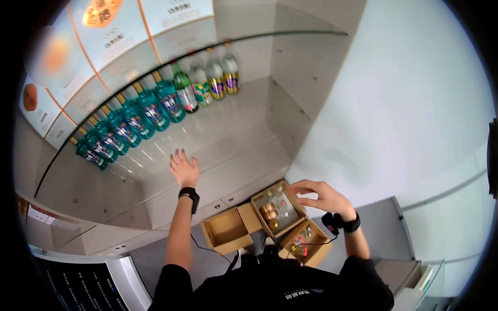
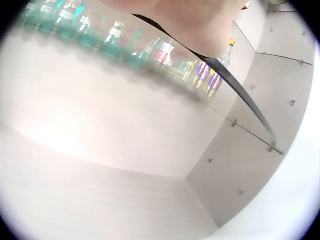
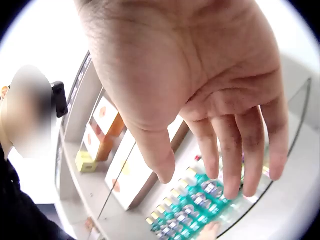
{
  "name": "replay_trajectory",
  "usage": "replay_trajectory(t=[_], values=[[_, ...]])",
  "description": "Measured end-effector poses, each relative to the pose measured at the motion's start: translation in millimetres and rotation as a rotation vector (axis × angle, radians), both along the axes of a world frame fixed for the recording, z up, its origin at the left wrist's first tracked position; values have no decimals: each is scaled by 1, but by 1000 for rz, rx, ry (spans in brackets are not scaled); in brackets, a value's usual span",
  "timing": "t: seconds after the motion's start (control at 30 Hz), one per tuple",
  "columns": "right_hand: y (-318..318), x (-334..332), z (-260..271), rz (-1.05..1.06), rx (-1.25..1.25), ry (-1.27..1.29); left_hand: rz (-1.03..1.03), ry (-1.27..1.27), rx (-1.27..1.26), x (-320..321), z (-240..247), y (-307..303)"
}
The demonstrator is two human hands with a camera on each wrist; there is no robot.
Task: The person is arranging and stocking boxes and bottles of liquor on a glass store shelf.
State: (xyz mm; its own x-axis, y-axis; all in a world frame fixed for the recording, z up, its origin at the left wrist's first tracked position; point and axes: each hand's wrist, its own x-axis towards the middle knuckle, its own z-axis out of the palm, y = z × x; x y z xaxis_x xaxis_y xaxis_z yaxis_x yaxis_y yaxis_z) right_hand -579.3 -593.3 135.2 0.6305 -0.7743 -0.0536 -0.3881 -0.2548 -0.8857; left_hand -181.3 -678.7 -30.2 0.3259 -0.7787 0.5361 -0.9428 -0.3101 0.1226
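Observation:
My left hand (image 1: pixel 184 170) reaches toward the glass shelf with fingers spread and nothing held. Beyond it stands a row of bottles: several teal bottles (image 1: pixel 136 122) with gold caps, a green bottle (image 1: pixel 183 89), and 3 clear bottles (image 1: pixel 231 73) with colourful labels. In the left wrist view, part of that hand (image 2: pixel 195 22) blocks some of the row. My right hand (image 1: pixel 322 197) hovers above a cardboard box (image 1: pixel 291 228) of bottles, fingers relaxed. The right wrist view shows its bare palm (image 3: pixel 195 75) and loosely bent fingers.
White boxes (image 1: pixel 119 39) with orange edges fill the upper shelf, behind a curved glass edge (image 1: pixel 249 37). On the floor are another open cardboard box (image 1: pixel 207 233) and a second box of bottles (image 1: pixel 319 254). A white wall (image 1: pixel 394 103) rises at right.

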Motion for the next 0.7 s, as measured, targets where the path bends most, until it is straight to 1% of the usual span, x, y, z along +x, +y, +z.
replay_trajectory(t=[0.03,0.1,0.13,0.17,0.23,0.3,0.37,0.4,0.43,0.47,0.5,0.57,0.63,0.67,0.7], values=[[21,-12,-19,-120,83,-59,0,-32,-5,2,-3,-2],[60,-32,-75,-475,180,-40,1,-78,1,6,-9,-3],[82,-38,-101,-648,121,8,2,-94,7,7,-10,-4],[104,-43,-130,-804,93,116,1,-95,22,9,-12,-4],[141,-43,-157,-913,179,165,-9,-94,34,12,-14,-5],[154,-33,-154,-874,337,59,-34,-98,61,20,-19,-7],[151,-29,-146,-730,275,85,-122,-13,10,31,-24,-5],[148,-29,-151,-716,209,59,-133,-19,35,32,-23,-3],[144,-30,-152,-723,229,60,-176,57,6,33,-21,-3],[137,-32,-150,-720,225,119,-214,135,-26,32,-16,-4],[131,-34,-149,-715,218,177,-218,132,-14,24,-4,1],[122,-39,-155,-721,233,177,-572,490,-278,-6,25,26],[116,-42,-169,-734,210,205,-658,721,-349,-38,27,59],[115,-42,-179,-738,217,207,-731,753,-247,-59,30,77],[114,-42,-192,-693,211,230,-798,784,-149,-79,27,94]])
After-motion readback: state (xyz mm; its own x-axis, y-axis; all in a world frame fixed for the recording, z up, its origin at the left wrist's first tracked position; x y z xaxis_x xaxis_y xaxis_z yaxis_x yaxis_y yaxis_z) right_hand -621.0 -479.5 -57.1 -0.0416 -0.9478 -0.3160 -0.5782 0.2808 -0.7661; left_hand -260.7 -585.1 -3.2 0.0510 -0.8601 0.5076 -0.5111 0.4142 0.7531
